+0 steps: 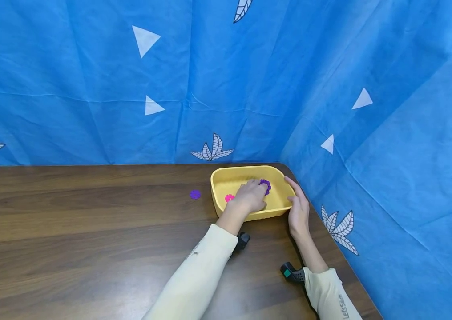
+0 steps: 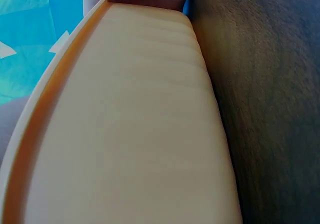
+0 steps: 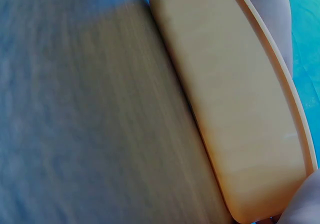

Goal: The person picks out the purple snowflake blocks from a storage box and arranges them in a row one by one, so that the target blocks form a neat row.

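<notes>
From the head view, I'm seeing the left hand [image 1: 253, 195] dipping into a yellow tub [image 1: 268, 214], its fingers against dark purple pieces [image 1: 268, 183], while the right hand [image 1: 300, 211] is gripping the tub's right end by the rim. A pink disc [image 1: 229, 197] is lying inside, near the left forearm, and a purple disc [image 1: 195, 194] is lying outside, on the worktop [image 1: 90, 249], just beyond the tub's left end. If the right hand is pressing too hard on that one end, the tub could be tipping or sliding; thin pieces like these could easily be slipping from the fingertips. The tub is also sitting near the worktop's corner, so a shove could be sending it over the edge. The left hand is covering its own fingertips, so I cannot tell whether it is pinching anything, or how many purple pieces are there.

In the left wrist view, the tub's outer wall is filling the middle and hiding everything inside; the right hand is showing cut off at the top.

In the right wrist view, the wall is again blocking the contents, and the worktop is looking blurred.
</notes>
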`<state>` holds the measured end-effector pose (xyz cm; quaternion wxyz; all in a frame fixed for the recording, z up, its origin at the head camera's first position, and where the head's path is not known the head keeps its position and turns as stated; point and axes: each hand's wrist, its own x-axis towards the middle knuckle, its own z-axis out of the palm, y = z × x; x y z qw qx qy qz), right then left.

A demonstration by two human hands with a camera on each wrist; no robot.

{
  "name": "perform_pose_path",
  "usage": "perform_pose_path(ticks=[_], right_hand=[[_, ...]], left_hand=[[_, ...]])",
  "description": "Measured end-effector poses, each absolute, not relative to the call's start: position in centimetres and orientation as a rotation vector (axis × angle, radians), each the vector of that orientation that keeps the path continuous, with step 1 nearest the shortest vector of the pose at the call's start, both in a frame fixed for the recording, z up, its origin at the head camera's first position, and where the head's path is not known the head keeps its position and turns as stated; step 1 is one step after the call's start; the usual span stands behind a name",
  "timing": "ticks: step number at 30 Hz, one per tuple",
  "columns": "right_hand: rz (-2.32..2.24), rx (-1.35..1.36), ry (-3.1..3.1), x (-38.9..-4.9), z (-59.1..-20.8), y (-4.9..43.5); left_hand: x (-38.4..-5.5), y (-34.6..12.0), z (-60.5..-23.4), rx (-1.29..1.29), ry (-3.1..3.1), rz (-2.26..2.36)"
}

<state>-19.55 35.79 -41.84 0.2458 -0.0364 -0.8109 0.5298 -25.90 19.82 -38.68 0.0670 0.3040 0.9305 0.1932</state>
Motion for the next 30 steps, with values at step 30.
perform_pose_path(ticks=[30], right_hand=[[1.417,-0.110,-2.238,-18.97,-40.90,35.16]], left_hand=[[-26.85,19.90,-38.96,0.761,2.964,1.068]])
